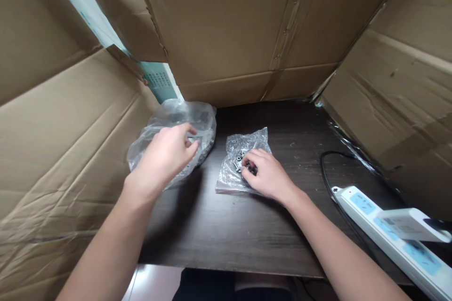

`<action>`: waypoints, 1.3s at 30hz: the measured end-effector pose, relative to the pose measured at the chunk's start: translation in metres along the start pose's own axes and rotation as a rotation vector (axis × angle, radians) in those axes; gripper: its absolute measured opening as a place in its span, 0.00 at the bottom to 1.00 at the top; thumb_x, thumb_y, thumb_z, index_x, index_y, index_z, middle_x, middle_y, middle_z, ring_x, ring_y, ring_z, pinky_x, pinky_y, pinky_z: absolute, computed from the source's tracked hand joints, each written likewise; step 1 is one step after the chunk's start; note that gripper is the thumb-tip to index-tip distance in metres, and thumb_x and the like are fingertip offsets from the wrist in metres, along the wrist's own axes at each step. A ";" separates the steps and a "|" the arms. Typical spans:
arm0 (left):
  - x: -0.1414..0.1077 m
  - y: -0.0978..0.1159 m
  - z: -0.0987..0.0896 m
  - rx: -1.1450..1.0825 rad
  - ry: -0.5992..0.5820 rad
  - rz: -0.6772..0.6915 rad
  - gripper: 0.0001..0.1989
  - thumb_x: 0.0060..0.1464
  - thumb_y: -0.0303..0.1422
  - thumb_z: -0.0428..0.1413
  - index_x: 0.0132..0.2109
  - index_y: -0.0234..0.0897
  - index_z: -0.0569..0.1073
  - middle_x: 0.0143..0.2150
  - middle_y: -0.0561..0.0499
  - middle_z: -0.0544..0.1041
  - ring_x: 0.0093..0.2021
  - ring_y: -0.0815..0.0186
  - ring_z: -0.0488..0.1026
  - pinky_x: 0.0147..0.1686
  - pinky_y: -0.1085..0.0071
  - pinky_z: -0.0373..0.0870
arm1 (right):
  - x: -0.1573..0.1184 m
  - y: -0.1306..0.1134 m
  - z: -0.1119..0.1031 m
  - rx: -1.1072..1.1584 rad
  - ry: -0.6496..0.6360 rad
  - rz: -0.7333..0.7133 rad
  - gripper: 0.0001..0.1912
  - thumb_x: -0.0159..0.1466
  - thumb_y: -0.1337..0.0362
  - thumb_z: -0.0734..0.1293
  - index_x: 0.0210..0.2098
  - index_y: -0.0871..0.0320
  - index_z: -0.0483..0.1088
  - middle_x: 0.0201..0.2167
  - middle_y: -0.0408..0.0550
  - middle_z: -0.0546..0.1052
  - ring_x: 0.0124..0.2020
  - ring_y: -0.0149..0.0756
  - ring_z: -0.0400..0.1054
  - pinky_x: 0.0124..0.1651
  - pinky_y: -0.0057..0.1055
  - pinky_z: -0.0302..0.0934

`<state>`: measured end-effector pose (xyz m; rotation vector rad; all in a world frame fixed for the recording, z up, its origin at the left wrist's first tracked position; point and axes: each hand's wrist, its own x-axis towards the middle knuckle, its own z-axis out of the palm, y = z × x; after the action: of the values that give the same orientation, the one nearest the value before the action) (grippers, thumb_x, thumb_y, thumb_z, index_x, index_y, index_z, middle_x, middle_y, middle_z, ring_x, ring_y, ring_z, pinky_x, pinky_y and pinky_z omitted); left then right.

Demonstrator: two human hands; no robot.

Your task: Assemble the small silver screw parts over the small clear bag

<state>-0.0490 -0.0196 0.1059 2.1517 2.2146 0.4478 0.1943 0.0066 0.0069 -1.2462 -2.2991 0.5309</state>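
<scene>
On a dark worktop [226, 240], between upright cardboard panels [229, 23], two clear plastic bags lie side by side and apart. The larger bag [180, 110], loose and bulging, occupies the left; the smaller bag [228, 181], flatter and creased, lies near the middle, with small metal parts [238, 165] gathered in a loose cluster at its centre. Whether these parts rest on the film or inside it cannot be told.

Left hand [164, 153]: over the larger bag, fingers curled, with a gap visible between thumb and forefinger; whether anything is pinched there is unclear. Right hand [268, 176]: palm down at the smaller bag, fingers bent around the metal parts; contact seems likely, but a firm grip cannot be confirmed.

State of progress: judged from the loose cluster under the fingers, handling appears unfinished. Contents show dimly in the larger bag, too blurred to identify or count, so the proportion done cannot be established.

Right margin: a white power strip [383, 235] carries a white adapter [406, 225], and a black cable [322, 167] curves beside it. Below the near edge, a strip of pale floor [155, 284] is visible.
</scene>
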 end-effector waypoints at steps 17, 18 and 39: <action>-0.010 0.039 0.097 -0.371 -0.019 0.375 0.11 0.65 0.31 0.51 0.49 0.38 0.76 0.44 0.47 0.80 0.41 0.60 0.78 0.40 0.66 0.72 | 0.001 0.001 0.009 -0.006 0.005 -0.093 0.04 0.63 0.66 0.66 0.37 0.57 0.74 0.38 0.50 0.74 0.41 0.43 0.64 0.46 0.41 0.62; -0.011 0.038 0.100 -0.373 -0.027 0.375 0.11 0.64 0.30 0.51 0.49 0.38 0.76 0.44 0.47 0.80 0.40 0.60 0.78 0.39 0.66 0.72 | 0.001 0.001 0.008 0.012 0.003 -0.095 0.04 0.63 0.67 0.66 0.37 0.57 0.74 0.38 0.50 0.74 0.41 0.42 0.64 0.47 0.41 0.62; -0.011 0.028 0.110 -0.365 -0.181 0.499 0.09 0.61 0.38 0.60 0.43 0.39 0.80 0.40 0.50 0.75 0.37 0.65 0.74 0.37 0.69 0.68 | 0.004 0.015 0.003 0.013 0.181 0.072 0.06 0.61 0.69 0.64 0.34 0.57 0.73 0.33 0.46 0.73 0.38 0.39 0.67 0.41 0.36 0.61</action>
<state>0.0028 -0.0093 0.0045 2.3941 1.3626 0.5845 0.2005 0.0176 -0.0020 -1.3185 -2.1040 0.4380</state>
